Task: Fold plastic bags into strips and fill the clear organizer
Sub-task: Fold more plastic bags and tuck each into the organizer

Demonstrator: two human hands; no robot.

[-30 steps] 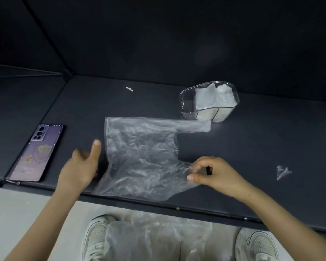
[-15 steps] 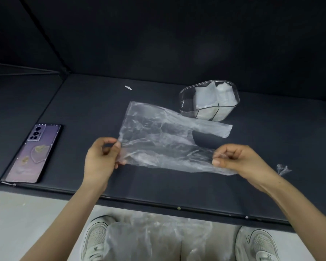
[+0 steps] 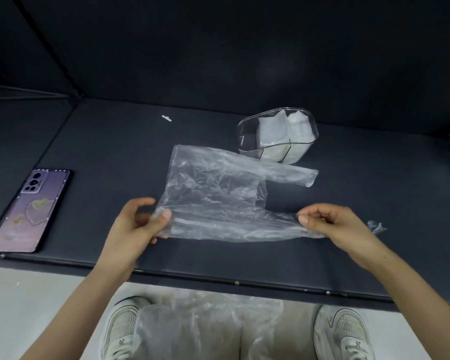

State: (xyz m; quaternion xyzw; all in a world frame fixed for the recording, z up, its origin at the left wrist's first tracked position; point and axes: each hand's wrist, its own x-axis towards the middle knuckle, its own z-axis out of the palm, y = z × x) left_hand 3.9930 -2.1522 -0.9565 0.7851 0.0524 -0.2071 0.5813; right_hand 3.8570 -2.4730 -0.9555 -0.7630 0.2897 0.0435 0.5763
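Dark table (image 3: 115, 152) under crinkled clear plastic bag (image 3: 213, 188); both hands pinching it.

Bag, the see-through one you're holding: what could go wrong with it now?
The bag is thin and crinkly, and the left hand and right hand pinch only its near edge, so it might slip or fold crooked. Its far handle lies right by the organizer; a hard tug could perhaps nudge the organizer.
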